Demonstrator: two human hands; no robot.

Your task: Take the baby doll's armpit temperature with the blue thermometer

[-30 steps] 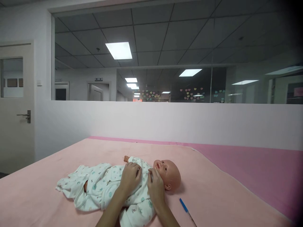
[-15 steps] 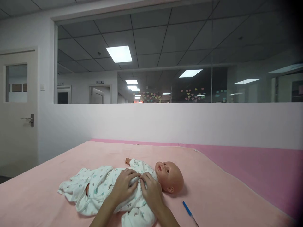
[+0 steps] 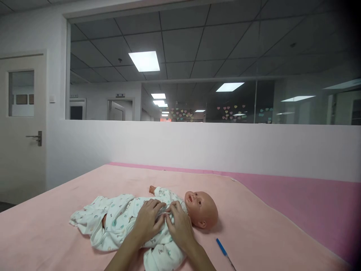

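A baby doll [image 3: 204,210] lies on its back across the bed, its bald head to the right. It wears white baby clothes [image 3: 115,222] with a small green and brown print. Both of my hands are on the front of the garment at the chest. My left hand [image 3: 148,222] pinches the cloth with curled fingers and thumb. Close beside it, my right hand [image 3: 179,229] grips the fabric just below the doll's chin. Their thumbs nearly meet. What lies under my fingertips is hidden. One doll hand [image 3: 152,189] sticks out of the far sleeve.
A thin tool with a blue handle [image 3: 221,246] lies right of my right forearm. The bed has a peach sheet [image 3: 267,233] over a pink cover [image 3: 310,199]. Behind it rises a white wall [image 3: 197,146] with a long window. A door [image 3: 22,158] stands at left.
My fingers have shifted slightly on the garment's front, with the thumbs closer together. The doll and the blue-handled tool stay in place; the camera view has moved a little.
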